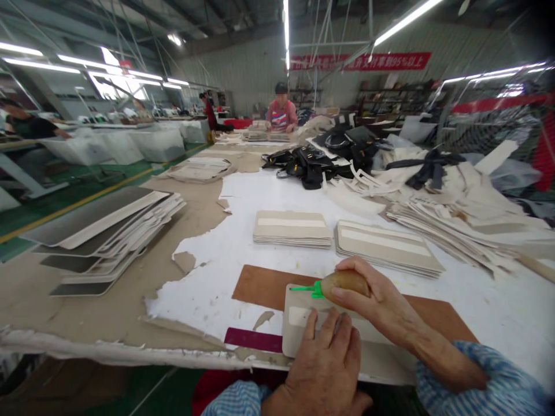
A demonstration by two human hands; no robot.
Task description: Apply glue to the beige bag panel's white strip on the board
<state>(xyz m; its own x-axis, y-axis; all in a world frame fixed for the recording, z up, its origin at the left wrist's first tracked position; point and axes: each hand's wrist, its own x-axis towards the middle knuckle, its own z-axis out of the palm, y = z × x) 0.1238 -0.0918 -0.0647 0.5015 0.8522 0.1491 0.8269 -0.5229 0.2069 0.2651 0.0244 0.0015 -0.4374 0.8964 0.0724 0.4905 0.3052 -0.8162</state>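
Note:
My right hand (368, 292) is closed around the rounded yellowish handle of a tool that looks like an awl (344, 286). Its bright green tip points left, over the upper left corner of a beige panel (295, 341) that bears a pale strip. Whether the tip touches the panel I cannot tell. Flat on that panel lies my left hand (327, 352), fingers stretched out and holding it against the table. Under the panel's far edge is a brown leather-like sheet (260, 286). A dark purple strip (254, 340) lies just left of the panel.
Beyond the hands stand two stacks of similar panels, a left stack (292, 230) and a right stack (385, 245). Grey-backed sheets (113, 231) are piled at left. Black bags (312, 162) and pale scraps (477, 214) cover the far right. A person (281, 112) works at the table's far end.

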